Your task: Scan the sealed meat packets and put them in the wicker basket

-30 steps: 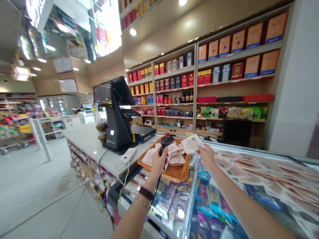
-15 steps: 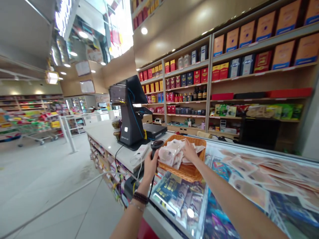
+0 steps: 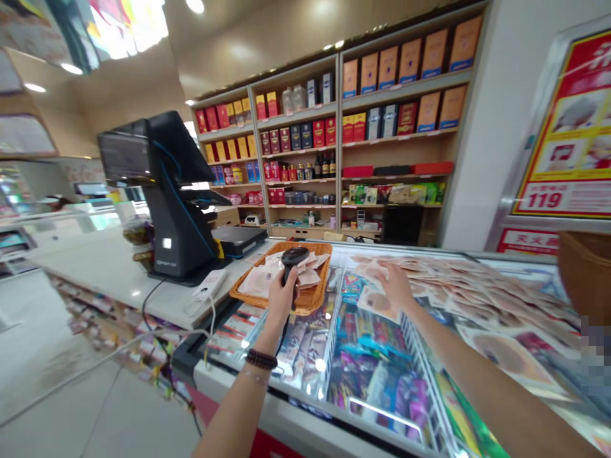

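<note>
My left hand (image 3: 281, 294) is wrapped round the handle of a black barcode scanner (image 3: 294, 256), held over the front part of a wicker basket (image 3: 315, 300). Flat clear packets (image 3: 255, 281) lie in the basket. To the right, my right hand (image 3: 396, 286) reaches over the glass top of a freezer, its fingers at a flat packet (image 3: 375, 270) on the near edge of a wide spread of similar packets (image 3: 453, 280). Whether the fingers grip that packet is too blurred to tell.
A black checkout terminal (image 3: 176, 216) and a white device (image 3: 210, 284) with a cable stand on the counter (image 3: 86, 261) at left. Behind are shelves of boxes (image 3: 300, 137). At the right edge are a brown container (image 3: 587, 273) and a blurred patch.
My right hand has left the basket and moved right to the spread packets. My left hand, still round the scanner, is now over the basket. The view has turned right.
</note>
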A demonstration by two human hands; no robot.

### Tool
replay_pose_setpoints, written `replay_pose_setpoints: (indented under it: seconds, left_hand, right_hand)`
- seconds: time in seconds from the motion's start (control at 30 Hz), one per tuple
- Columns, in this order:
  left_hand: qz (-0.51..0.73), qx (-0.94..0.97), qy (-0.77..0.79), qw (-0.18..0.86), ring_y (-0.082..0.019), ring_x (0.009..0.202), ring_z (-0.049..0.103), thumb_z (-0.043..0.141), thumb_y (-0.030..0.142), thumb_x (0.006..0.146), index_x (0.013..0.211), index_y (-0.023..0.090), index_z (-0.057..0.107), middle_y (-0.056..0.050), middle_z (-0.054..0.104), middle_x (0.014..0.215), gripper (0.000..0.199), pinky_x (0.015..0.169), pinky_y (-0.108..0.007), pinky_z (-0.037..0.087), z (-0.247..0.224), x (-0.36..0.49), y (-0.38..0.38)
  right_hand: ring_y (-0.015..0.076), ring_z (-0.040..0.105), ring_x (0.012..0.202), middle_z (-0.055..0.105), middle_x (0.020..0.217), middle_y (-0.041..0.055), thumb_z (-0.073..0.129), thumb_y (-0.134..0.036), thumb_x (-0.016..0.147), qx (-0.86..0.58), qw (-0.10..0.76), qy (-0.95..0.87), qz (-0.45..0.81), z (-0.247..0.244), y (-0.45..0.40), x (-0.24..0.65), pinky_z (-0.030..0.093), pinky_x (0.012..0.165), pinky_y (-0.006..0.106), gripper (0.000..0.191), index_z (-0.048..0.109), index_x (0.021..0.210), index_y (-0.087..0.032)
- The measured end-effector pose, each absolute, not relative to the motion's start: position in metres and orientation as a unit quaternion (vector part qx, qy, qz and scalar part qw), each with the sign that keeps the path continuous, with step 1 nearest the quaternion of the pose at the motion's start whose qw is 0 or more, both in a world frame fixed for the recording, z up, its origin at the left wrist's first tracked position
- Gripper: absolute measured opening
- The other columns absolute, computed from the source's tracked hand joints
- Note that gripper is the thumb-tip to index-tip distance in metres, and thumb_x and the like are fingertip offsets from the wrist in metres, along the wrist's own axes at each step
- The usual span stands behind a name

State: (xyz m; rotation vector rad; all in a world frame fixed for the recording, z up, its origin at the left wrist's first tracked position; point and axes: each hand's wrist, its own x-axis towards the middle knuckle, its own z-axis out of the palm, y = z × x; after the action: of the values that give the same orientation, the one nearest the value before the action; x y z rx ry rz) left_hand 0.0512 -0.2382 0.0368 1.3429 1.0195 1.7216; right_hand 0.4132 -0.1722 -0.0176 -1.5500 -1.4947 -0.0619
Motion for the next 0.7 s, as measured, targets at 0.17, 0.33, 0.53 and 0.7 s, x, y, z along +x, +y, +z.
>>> replay_pose_setpoints:
  seconds: [0.17,0.33,0.53,0.7]
  left_hand:
    - [0.629,0.558,0.339,0.422,-0.008,0.043,0.049,0.084,0.092,0.078,0.081,0.022,0.061,0.003,0.062,0.065,0.073,0.042,-0.022,0.036,0.036,0.118,-0.237]
    - [0.587,0.545,0.327,0.501,-0.008,0.044,0.051,0.086,0.097,0.069,0.077,0.022,0.060,0.003,0.061,0.063,0.080,0.042,-0.021,0.035,0.023,0.167,-0.237]
    - [0.558,0.532,0.327,0.547,-0.008,0.045,0.051,0.089,0.100,0.061,0.077,0.021,0.061,0.004,0.060,0.064,0.085,0.043,-0.021,0.038,0.006,0.202,-0.232]
    - [0.537,0.550,0.321,0.553,-0.007,0.041,0.049,0.086,0.099,0.066,0.076,0.022,0.060,0.003,0.061,0.063,0.082,0.041,-0.021,0.034,-0.013,0.222,-0.236]
  right_hand:
    - [0.0374,0.080,0.121,0.087,0.120,0.0128,0.088,-0.044,0.084,-0.662,0.446,-0.602,0.025,-0.033,-0.215,0.461,0.060,0.116,0.057,0.032,0.083,0.109,-0.024]
    - [0.0442,0.072,0.143,0.083,0.142,0.0178,0.102,-0.049,0.067,-0.664,0.373,-0.648,0.028,-0.050,-0.244,0.455,0.052,0.127,0.061,0.052,0.084,0.110,-0.025]
    - [0.0348,0.084,0.103,0.087,0.098,0.0073,0.091,-0.045,0.074,-0.649,0.485,-0.573,0.124,-0.050,-0.253,0.451,0.066,0.098,0.049,0.029,0.074,0.090,-0.028]
    - [0.0280,0.077,0.067,0.072,0.066,-0.0030,0.085,-0.061,0.080,-0.627,0.640,-0.407,0.176,-0.054,-0.255,0.455,0.066,0.067,0.040,0.039,0.062,0.089,-0.031]
